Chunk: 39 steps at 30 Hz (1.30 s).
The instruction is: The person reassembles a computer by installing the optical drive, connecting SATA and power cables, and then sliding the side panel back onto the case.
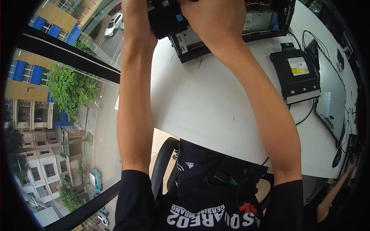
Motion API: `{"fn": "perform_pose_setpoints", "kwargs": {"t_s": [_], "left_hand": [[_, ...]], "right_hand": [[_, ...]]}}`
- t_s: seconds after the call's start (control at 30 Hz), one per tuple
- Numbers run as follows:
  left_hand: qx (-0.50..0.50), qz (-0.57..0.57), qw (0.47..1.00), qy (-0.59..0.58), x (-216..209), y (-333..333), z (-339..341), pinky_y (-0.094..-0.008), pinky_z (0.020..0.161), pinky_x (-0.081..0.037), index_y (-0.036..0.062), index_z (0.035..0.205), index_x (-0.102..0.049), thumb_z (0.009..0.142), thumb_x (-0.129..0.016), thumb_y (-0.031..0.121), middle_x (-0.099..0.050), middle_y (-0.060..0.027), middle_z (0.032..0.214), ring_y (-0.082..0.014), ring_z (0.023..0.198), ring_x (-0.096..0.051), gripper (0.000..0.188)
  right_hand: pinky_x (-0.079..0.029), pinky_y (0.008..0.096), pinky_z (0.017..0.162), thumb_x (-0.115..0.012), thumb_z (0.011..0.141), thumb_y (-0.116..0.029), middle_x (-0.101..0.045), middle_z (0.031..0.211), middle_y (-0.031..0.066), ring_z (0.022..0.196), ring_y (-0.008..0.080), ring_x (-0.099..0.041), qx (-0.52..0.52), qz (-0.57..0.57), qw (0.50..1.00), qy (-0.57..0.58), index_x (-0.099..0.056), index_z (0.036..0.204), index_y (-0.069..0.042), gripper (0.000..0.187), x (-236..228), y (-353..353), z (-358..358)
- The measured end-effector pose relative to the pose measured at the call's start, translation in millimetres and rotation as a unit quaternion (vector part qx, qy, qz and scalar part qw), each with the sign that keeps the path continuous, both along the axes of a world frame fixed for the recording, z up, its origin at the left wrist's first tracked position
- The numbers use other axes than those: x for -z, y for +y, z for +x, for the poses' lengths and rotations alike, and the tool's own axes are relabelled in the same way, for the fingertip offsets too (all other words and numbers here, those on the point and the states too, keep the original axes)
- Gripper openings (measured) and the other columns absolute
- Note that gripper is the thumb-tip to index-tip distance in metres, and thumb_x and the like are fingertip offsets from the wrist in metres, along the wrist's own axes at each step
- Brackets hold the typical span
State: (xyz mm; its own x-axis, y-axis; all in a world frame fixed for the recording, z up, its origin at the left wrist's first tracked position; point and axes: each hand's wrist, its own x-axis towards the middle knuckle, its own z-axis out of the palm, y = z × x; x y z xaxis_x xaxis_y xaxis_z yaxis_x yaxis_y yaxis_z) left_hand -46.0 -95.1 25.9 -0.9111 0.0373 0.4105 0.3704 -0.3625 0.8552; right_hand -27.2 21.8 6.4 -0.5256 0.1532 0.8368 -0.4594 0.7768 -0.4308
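At the top of the view, both my hands are at an open desktop computer case (189,44) on the table. My left hand (135,17) lies against the side of a black plastic part with a blue tab (163,21), at the case's left end. It appears to grip that part, though most of its fingers are hidden or cut off. My right hand (217,17) reaches over the case; its fingers run toward the black part and out of the frame. To the right of my right forearm lies a black drive caddy (279,63) with a white and yellow label and a blue tab.
A grey metal panel (331,90) lies on the white table (196,100) at the right, among black cables. A black mouse (336,158) is near the far right. Another person's arm (333,192) shows at lower right. A window (73,115) borders the left side.
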Motion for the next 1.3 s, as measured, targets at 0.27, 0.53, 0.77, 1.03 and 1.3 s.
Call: {"fn": "perform_pose_setpoints", "kwargs": {"t_s": [0.27,0.53,0.77,1.03,1.3], "left_hand": [[-0.008,-0.031,0.999,0.018,2.4,-1.3,0.2,-0.0249,0.063,-0.060,0.0057,0.110,-0.070,0.093,-0.068,0.049,-0.074,-0.0074,0.094,-0.0127,0.074,-0.072,0.047],[-0.019,-0.016,1.000,0.004,2.0,-0.6,-0.6,-0.0237,0.066,-0.060,0.0053,0.112,-0.070,0.092,-0.068,0.051,-0.074,-0.0081,0.094,-0.0126,0.076,-0.072,0.050],[-0.042,-0.074,0.996,0.040,3.7,0.8,0.2,-0.0235,0.064,-0.062,0.0033,0.114,-0.069,0.092,-0.066,0.052,-0.074,-0.0094,0.094,-0.0140,0.074,-0.073,0.053],[-0.006,-0.045,0.999,0.018,-1.9,5.1,3.4,-0.0244,0.059,-0.063,-0.0009,0.113,-0.069,0.090,-0.068,0.053,-0.074,-0.0131,0.093,-0.0168,0.070,-0.074,0.059],[0.028,-0.048,0.997,0.049,-6.9,2.5,6.9,-0.0254,0.063,-0.064,-0.0060,0.118,-0.067,0.091,-0.066,0.050,-0.075,-0.0183,0.099,-0.0206,0.072,-0.076,0.062]], "right_hand": [[-0.058,0.0411,0.062,-0.074,0.083,-0.009,-0.072,0.074,0.0207,0.067,0.0359,-0.073,-0.036,0.001,0.999,-0.017,-0.076,0.079,0.004,0.014,-6.0,2.7,3.8],[-0.057,0.0407,0.060,-0.074,0.083,-0.008,-0.072,0.073,0.0202,0.066,0.0358,-0.073,-0.009,-0.013,1.000,-0.019,-0.076,0.078,0.002,0.011,-2.4,-0.4,-2.2],[-0.057,0.0405,0.063,-0.075,0.083,-0.010,-0.072,0.074,0.0206,0.067,0.0357,-0.073,-0.034,0.000,0.999,-0.010,-0.077,0.079,0.003,0.014,-3.2,10.5,0.9],[-0.057,0.0392,0.064,-0.075,0.083,-0.010,-0.073,0.077,0.0215,0.069,0.0350,-0.074,-0.057,-0.007,0.998,-0.012,-0.078,0.086,0.004,0.014,-2.8,13.8,0.0],[-0.049,0.0331,0.057,-0.072,0.090,-0.025,-0.070,0.073,0.0111,0.059,0.0229,-0.064,-0.190,-0.098,0.944,-0.251,-0.079,0.095,-0.002,0.024,-10.1,59.6,35.7]]}}
